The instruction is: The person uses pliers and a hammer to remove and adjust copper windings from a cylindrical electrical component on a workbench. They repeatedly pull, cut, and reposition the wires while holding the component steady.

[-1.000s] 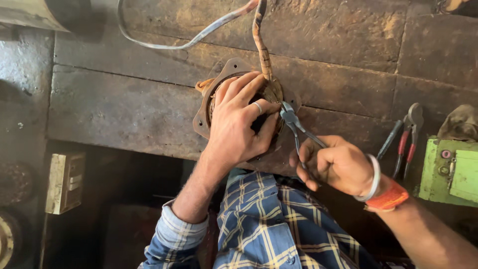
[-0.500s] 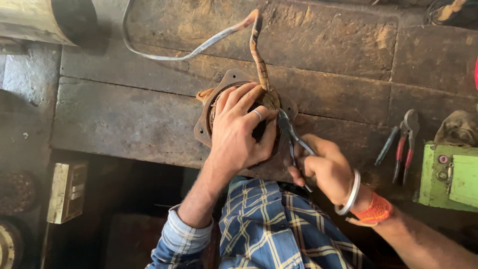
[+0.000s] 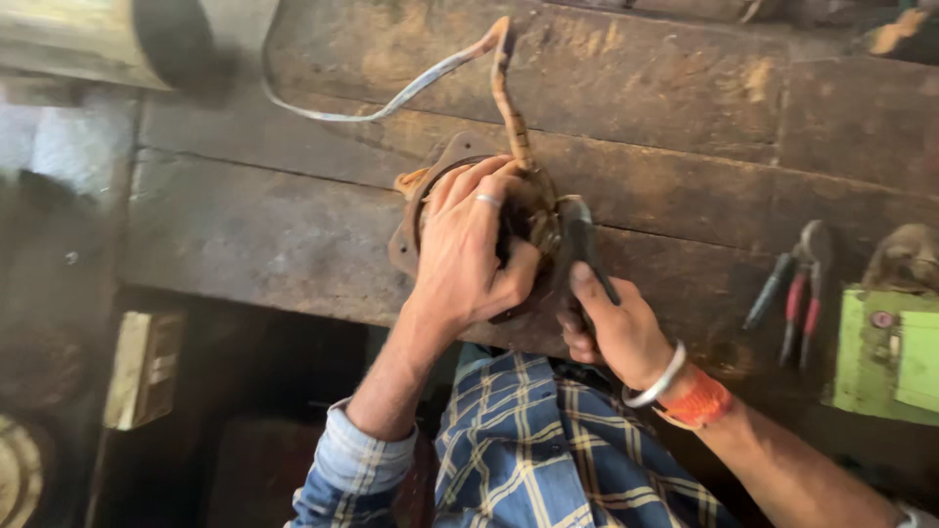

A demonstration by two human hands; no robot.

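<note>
Head view: left hand (image 3: pixel 469 244) clamped over round motor stator (image 3: pixel 430 196) on wooden surface (image 3: pixel 245 225), right hand (image 3: pixel 611 328) just beside, clenched on pliers (image 3: pixel 579 240) pointing into its right edge

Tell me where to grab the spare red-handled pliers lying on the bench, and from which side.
Take the red-handled pliers by the two red grips at the near end, coming from the bench's near edge. They lie flat on the wooden bench with the metal jaws pointing away, handles slightly spread. The green box crowds their right side, so probably approach from near-left.
</note>
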